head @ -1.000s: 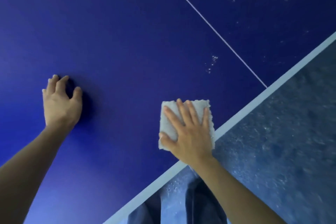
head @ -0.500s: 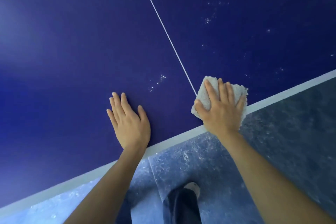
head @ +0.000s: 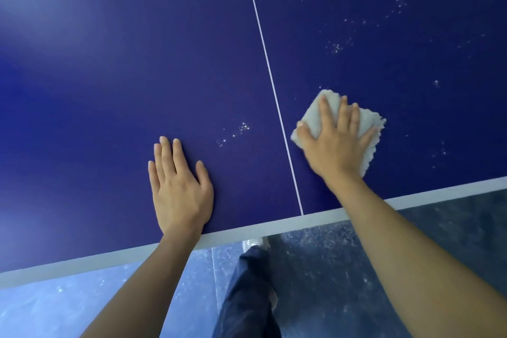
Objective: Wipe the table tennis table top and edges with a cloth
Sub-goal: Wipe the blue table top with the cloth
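Note:
The dark blue table tennis table top (head: 115,68) fills most of the view, with a thin white centre line (head: 270,74) and a white edge band (head: 247,232) along its near side. My right hand (head: 333,143) presses flat with straight fingers on a folded white fluffy cloth (head: 367,126), just right of the centre line and close to the edge. My left hand (head: 178,186) rests flat on the table, fingers straight, left of the line. Small pale specks (head: 236,132) lie between my hands, and more specks (head: 336,48) are scattered on the right half.
Below the table edge lies a mottled blue-grey floor (head: 343,269). My leg in dark trousers (head: 249,291) and a white shoe (head: 255,243) stand just under the edge, between my forearms.
My right hand has slid the cloth rightward from the left half across the centre line. My left hand has moved in close to the edge and flattened. The view has swung to face the edge.

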